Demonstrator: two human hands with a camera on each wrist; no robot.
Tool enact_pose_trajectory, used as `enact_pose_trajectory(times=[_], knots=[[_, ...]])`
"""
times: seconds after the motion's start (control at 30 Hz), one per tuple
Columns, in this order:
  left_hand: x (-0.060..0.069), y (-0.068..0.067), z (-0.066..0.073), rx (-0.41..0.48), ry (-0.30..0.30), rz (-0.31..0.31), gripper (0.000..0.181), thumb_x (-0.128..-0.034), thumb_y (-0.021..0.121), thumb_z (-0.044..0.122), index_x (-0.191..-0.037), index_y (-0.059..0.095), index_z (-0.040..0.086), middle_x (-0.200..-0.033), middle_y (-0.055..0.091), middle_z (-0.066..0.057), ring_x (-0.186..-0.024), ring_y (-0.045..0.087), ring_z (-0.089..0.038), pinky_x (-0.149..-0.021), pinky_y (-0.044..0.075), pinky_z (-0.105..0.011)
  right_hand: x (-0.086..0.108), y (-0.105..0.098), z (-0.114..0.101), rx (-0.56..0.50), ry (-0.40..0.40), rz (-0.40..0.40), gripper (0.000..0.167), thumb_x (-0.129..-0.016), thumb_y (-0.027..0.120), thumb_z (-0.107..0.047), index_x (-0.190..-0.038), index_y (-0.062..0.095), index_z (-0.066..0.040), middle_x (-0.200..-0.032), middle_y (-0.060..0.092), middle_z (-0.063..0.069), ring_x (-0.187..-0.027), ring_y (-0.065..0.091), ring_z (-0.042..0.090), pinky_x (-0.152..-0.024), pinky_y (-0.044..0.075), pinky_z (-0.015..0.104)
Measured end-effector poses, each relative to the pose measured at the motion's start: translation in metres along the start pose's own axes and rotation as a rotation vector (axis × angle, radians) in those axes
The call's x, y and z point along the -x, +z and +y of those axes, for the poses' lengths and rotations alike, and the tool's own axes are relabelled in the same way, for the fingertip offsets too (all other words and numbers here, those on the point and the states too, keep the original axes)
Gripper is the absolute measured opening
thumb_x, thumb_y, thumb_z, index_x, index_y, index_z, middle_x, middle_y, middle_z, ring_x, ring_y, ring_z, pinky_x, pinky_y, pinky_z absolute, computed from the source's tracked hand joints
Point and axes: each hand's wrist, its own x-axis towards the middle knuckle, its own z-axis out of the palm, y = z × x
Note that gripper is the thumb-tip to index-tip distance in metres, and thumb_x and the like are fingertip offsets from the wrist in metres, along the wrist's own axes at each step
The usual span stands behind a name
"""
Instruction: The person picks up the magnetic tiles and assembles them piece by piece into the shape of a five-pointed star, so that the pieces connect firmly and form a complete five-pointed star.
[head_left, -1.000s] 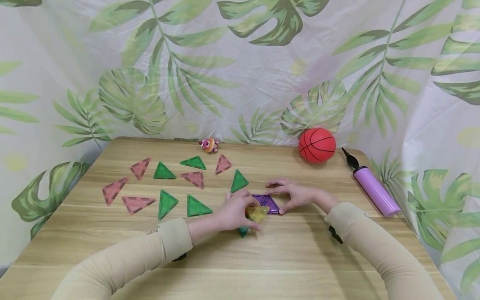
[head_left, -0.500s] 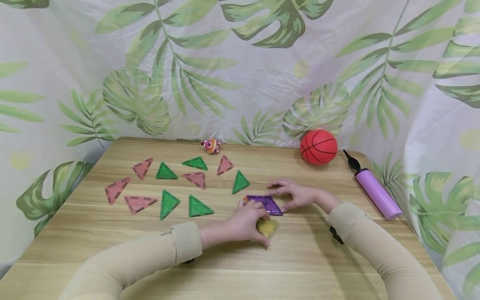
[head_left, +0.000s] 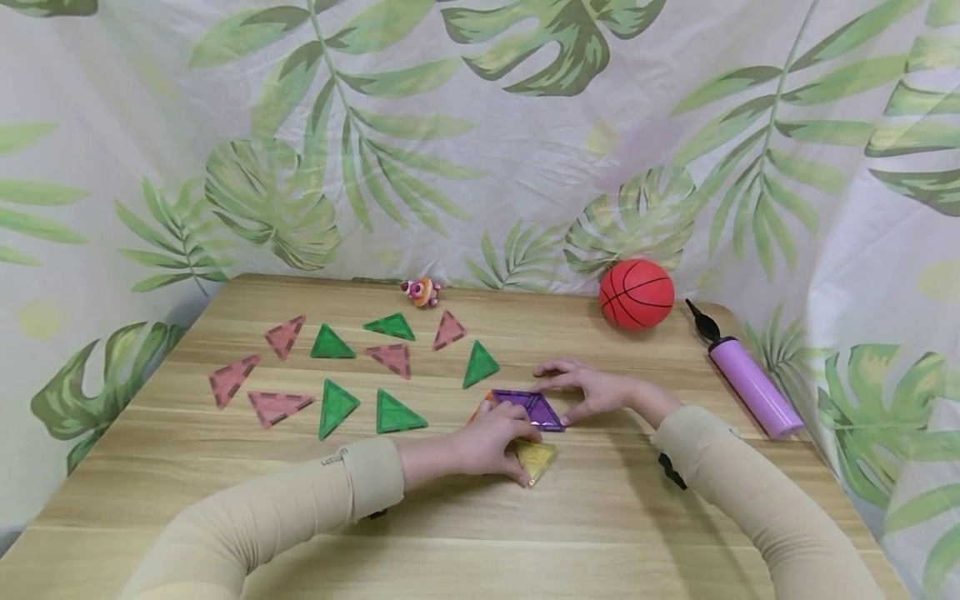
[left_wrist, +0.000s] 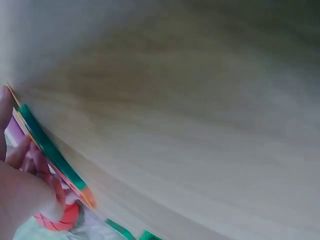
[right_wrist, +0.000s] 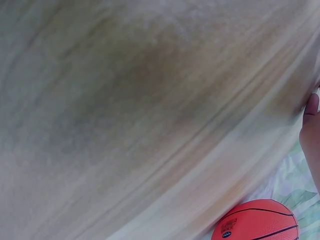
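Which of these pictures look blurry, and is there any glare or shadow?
Head view: mostly sharp, soft shadow on the table beside the right sleeve, white glint on the purple tiles; left wrist view: hazy, table smeared; right wrist view: table blurred, ball clearer.

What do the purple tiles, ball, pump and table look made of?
Purple tiles: likely tinted plastic, glossy; a white glint shows.
Ball: probably rubber or vinyl, satin; even red skin, soft sheen.
Pump: likely hard plastic, smooth; pale sheen along its side.
Table: wood or laminate, satin; grain alone can't settle it.
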Motion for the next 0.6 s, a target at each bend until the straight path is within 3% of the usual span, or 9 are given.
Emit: enact_pose_trajectory(times=[0.13,0.37,0.6], knots=[[0.0,-0.004,-0.011,0.085,0.064,0.006,0.045,-0.0756,0.078,0.033,-0.115,0.067,0.014,-0.106,0.06,0.001,-0.099,0.05,-0.012,-0.088,0.039,-0.028,0.0,-0.001,-0.002,-0.007,-0.001,-0.005,0.066,-0.081,0.073,-0.035,-0.139,0.048,-0.019,-0.15,0.03,0.011,-0.139,0.02,0.032,-0.11,0.017,0.058],[-0.003,-0.004,-0.024,0.116,0.001,0.088,0.025,-0.0755,0.079,0.033,-0.094,0.073,0.017,-0.092,0.061,0.005,-0.09,0.051,-0.01,-0.085,0.04,-0.027,0.001,-0.001,-0.004,-0.041,-0.009,0.003,0.064,-0.081,0.073,-0.033,-0.139,0.049,-0.018,-0.149,0.03,0.012,-0.138,0.021,0.034,-0.108,0.018,0.061],[-0.006,-0.004,-0.025,0.137,-0.023,0.125,0.015,-0.076,0.08,0.029,-0.084,0.074,0.018,-0.084,0.061,0.005,-0.082,0.051,-0.01,-0.078,0.039,-0.027,0.001,0.0,-0.003,-0.027,-0.016,0.009,0.064,-0.082,0.073,-0.035,-0.139,0.049,-0.019,-0.149,0.031,0.011,-0.138,0.022,0.033,-0.108,0.018,0.06]])
